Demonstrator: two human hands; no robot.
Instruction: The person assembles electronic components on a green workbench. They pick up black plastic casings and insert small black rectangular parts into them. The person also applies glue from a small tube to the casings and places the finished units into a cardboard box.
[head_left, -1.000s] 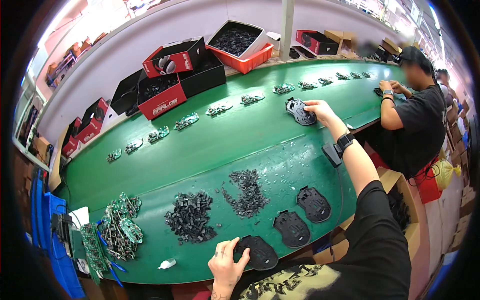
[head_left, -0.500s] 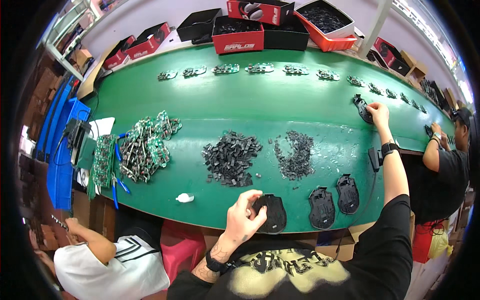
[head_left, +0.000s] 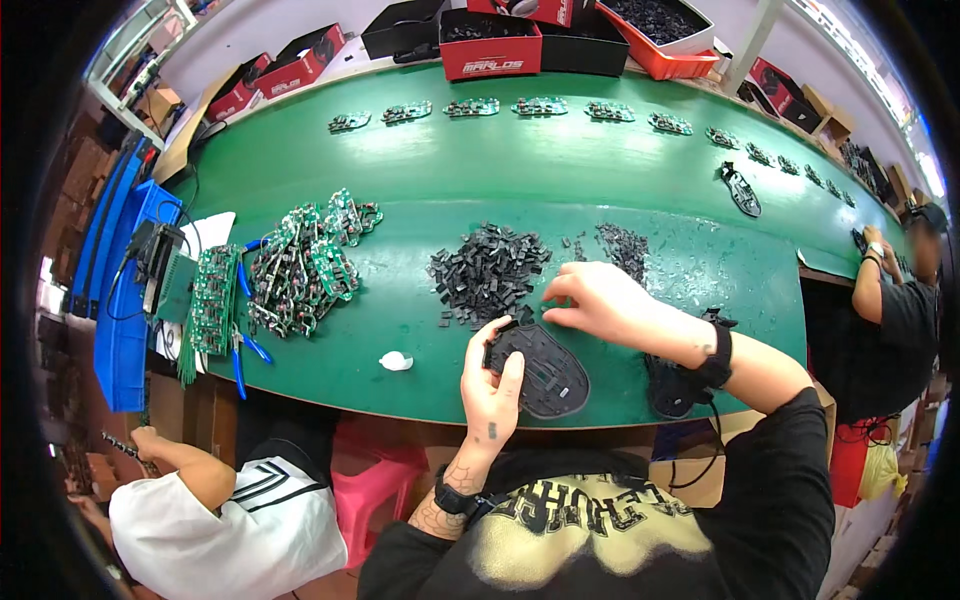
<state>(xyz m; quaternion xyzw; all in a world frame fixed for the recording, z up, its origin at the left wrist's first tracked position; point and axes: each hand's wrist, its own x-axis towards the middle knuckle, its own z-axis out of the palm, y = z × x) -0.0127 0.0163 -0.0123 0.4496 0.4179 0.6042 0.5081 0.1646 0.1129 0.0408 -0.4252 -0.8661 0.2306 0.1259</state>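
My left hand (head_left: 492, 385) grips a black computer mouse shell (head_left: 552, 372) by its left edge, near the table's front. The shell's hollow inner side faces up. My right hand (head_left: 600, 303) hovers just past the shell's upper right edge, thumb and fingers apart, with nothing visible between them. Just left of those fingers lies a heap of small black rectangular pieces (head_left: 485, 270). A second heap of tiny black parts (head_left: 625, 250) is partly hidden behind my right hand. Another mouse shell (head_left: 668, 392) shows under my right forearm, partly covered.
Circuit boards (head_left: 540, 105) lie in a row along the green table, with a mouse shell (head_left: 741, 190) at far right. Left are piled boards (head_left: 300, 270), blue-handled pliers (head_left: 238, 365) and a small white bottle (head_left: 396, 361). Co-workers sit left (head_left: 220, 520) and right (head_left: 885, 320).
My right hand has let go of the far-right mouse shell and come back to the middle. My left hand has taken up the near shell and turned it at a tilt.
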